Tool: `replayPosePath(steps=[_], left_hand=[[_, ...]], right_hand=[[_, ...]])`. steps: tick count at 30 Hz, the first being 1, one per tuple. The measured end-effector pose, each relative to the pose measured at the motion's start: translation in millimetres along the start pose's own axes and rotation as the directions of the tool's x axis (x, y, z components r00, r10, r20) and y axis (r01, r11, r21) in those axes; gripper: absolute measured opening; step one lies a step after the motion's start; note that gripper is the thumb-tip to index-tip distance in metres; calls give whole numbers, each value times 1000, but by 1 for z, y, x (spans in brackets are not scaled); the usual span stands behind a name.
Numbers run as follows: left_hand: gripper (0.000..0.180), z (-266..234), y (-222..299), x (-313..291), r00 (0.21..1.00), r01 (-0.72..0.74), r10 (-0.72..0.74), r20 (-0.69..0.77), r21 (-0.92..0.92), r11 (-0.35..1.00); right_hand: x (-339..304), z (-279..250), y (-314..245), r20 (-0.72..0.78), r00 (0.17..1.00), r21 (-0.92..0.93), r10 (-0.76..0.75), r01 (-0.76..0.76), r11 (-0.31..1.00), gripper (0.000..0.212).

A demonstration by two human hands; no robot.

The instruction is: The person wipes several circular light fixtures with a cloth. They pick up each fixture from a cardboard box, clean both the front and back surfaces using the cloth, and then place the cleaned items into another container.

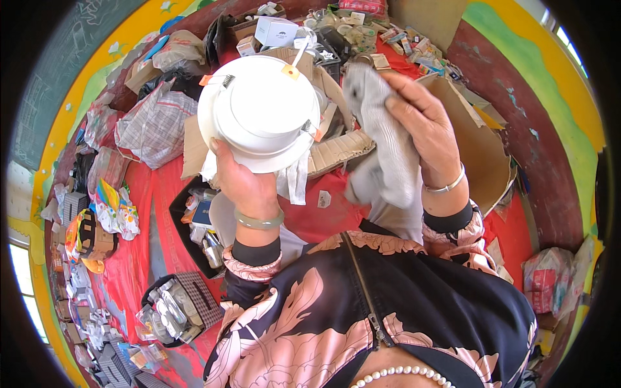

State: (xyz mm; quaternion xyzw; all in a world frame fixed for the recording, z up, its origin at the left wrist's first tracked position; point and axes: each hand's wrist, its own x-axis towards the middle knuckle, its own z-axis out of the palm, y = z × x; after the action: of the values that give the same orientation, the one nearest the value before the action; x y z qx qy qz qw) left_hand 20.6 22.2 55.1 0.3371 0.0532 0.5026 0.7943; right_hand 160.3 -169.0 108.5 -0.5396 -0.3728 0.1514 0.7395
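Observation:
My left hand (pixel 244 182) grips the rim of a round white recessed downlight (pixel 265 107) from below, thumb against its edge. Spring clips with orange tips stick out at the sides of the light, and a small tan tag hangs at its upper edge. To the right, my right hand (pixel 424 123) pinches a grey ribbed knitted cloth (pixel 381 132) between thumb and fingers. The cloth hangs down in folds, apart from the light. Behind both hands stands an opened cardboard box (pixel 339 152), partly hidden by the light.
A black box of packets (pixel 187 242) and a checked basket of plastic-wrapped items (pixel 204 294) stand at the left on red sheeting (pixel 139 258). Checked bags (pixel 155 126) lie farther left. Small boxes (pixel 275 31) crowd the back; a large open carton (pixel 479 145) is at the right.

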Motion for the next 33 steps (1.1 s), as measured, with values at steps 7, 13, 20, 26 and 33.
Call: replayPosePath(steps=[7,13,20,26,33], left_hand=[[52,11,-7,-25,973,-223,160,164,839,496],[50,17,-14,-28,989,-144,134,63,617,774],[56,-5,-8,-1,958,288,-288,-6,-46,957],[50,10,6,0,981,-191,191,24,249,950],[31,-1,-2,-7,703,-702,333,629,688,181]], right_hand=[[25,44,8,142,740,-558,-658,609,564,37],[11,71,18,238,755,-617,-611,603,506,40],[-37,75,57,647,577,-296,-499,793,533,35],[-23,24,40,246,941,-10,234,-239,971,33],[-15,32,34,251,899,411,360,-436,801,70]])
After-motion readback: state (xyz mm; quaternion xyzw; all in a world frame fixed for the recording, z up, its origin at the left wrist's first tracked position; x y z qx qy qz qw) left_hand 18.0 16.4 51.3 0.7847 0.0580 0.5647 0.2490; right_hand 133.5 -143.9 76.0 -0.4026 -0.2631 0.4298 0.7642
